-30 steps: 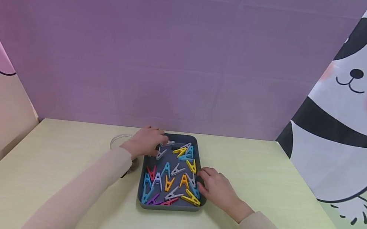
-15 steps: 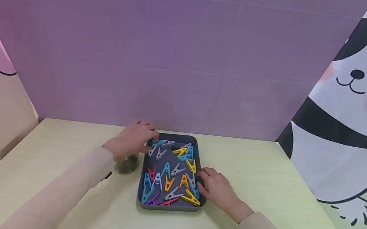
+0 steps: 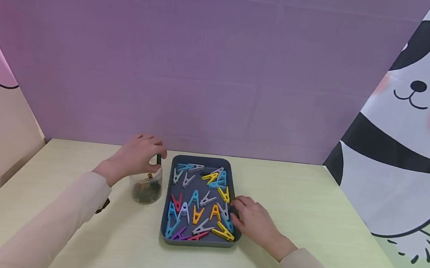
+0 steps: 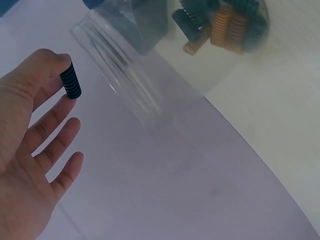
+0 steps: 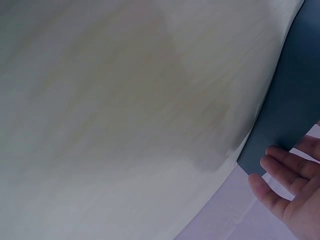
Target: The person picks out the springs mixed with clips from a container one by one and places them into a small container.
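Observation:
My left hand (image 3: pixel 134 156) pinches a dark coil spring (image 4: pixel 71 84) between thumb and forefinger, with the other fingers spread. It is up over the mouth of a clear jar (image 3: pixel 146 191) standing left of the tray. Several dark green and orange springs (image 4: pixel 230 27) lie at the jar's bottom in the left wrist view. My right hand (image 3: pixel 254 221) holds the right side of a dark grey tray (image 3: pixel 199 244), fingers against its outer wall and thumb at the rim. Many coloured plastic clothespins (image 3: pixel 194 198) lie scattered in the tray.
The tray and jar stand on a pale wooden table (image 3: pixel 328 220). A purple backdrop (image 3: pixel 222 65) rises behind the table's far edge, and a panda print (image 3: pixel 412 128) hangs at the right. A dark coil-like piece (image 3: pixel 206 173) lies among the clothespins near the tray's back.
My left hand has moved left from the tray's back left corner to over the jar, carrying the spring. The right hand and the tray have stayed in place.

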`<state>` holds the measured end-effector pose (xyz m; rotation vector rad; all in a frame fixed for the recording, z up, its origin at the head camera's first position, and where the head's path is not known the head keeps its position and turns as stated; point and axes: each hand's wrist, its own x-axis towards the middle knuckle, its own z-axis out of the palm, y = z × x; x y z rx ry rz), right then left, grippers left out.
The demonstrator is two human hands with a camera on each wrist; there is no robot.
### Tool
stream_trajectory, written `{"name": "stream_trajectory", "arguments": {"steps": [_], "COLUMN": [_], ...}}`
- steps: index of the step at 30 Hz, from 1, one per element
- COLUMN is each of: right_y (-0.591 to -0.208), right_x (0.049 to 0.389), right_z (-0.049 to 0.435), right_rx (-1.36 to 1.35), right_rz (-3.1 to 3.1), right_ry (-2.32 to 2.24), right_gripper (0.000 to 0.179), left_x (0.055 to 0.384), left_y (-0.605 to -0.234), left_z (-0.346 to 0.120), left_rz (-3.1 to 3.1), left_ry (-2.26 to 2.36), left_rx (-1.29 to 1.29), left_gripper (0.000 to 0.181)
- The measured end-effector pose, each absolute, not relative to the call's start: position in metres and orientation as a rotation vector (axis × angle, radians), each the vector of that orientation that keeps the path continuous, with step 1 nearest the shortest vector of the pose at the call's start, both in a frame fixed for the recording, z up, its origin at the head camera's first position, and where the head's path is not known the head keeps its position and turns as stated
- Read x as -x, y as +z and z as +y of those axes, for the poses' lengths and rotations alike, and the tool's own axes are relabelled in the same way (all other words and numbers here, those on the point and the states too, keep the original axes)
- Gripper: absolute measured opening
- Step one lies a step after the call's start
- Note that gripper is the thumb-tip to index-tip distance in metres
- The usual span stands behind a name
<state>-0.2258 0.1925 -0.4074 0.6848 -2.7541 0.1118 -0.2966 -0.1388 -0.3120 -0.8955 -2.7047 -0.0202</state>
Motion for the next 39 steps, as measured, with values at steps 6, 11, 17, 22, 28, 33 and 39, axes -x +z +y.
{"name": "stream_trajectory", "arguments": {"steps": [6,11,17,22,28,33,39], "right_y": [-0.408,-0.408,-0.408,-0.409,-0.409,-0.408,-0.407], "right_x": [0.225,0.225,0.225,0.225,0.225,0.225,0.225], "right_z": [0.192,0.192,0.192,0.192,0.192,0.192,0.192], "right_rx": [-0.687,-0.694,-0.691,-0.692,-0.695,-0.701,-0.706], "right_rz": [-2.748,-2.741,-2.741,-2.740,-2.736,-2.717,-2.724], "right_ry": [0.118,0.125,0.130,0.131,0.143,0.139,0.139], "right_gripper": [0.027,0.026,0.026,0.026,0.026,0.025,0.026], "left_x": [0.295,0.293,0.291,0.290,0.294,0.297,0.298], "left_y": [-0.314,-0.320,-0.328,-0.333,-0.336,-0.337,-0.337], "left_z": [-0.152,-0.161,-0.165,-0.165,-0.167,-0.168,-0.168], "left_rz": [-2.690,-2.677,-2.694,-2.721,-2.749,-2.775,-2.793], "left_ry": [-0.031,-0.021,-0.048,-0.088,-0.160,-0.181,-0.173], "left_rx": [0.885,0.892,0.883,0.890,0.893,0.885,0.863], "left_gripper": [0.022,0.021,0.022,0.022,0.023,0.025,0.025]}}
